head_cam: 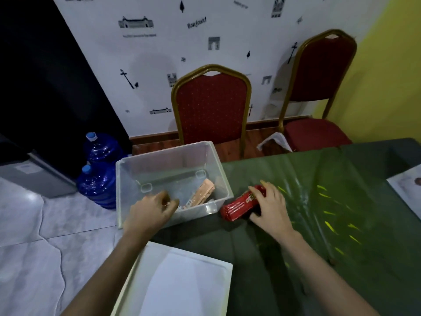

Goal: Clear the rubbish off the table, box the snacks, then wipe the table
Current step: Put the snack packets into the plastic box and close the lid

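Observation:
A clear plastic box stands at the left corner of the green-clothed table. An orange snack packet lies inside it, with something pale beside it. My left hand hangs over the box's near wall, fingers curled; whether it holds anything is unclear. A red snack packet lies on the cloth just right of the box. My right hand rests on its right end, fingers wrapped over it.
The white box lid lies at the table's near left edge. Two red chairs stand behind the table, with a white paper on the floor. Two blue water bottles stand left. A printed sheet lies at the table's right edge.

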`<act>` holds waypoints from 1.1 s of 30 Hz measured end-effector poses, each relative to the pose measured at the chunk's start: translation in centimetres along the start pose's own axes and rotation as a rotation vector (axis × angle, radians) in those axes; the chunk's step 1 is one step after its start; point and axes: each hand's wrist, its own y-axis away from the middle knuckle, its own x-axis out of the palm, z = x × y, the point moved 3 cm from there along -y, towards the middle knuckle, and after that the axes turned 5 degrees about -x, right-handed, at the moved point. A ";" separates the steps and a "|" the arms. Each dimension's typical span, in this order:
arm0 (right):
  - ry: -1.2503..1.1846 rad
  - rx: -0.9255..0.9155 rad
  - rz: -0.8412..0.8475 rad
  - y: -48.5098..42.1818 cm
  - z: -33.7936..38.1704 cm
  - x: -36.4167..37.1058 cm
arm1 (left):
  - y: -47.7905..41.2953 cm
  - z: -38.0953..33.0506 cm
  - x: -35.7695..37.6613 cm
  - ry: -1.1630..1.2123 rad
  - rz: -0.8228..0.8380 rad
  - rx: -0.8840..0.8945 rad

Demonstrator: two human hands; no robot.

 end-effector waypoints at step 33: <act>-0.650 -0.137 -0.327 -6.7 13.3 -4.6 | 1.9 -1.7 -1.9 0.135 -0.374 0.086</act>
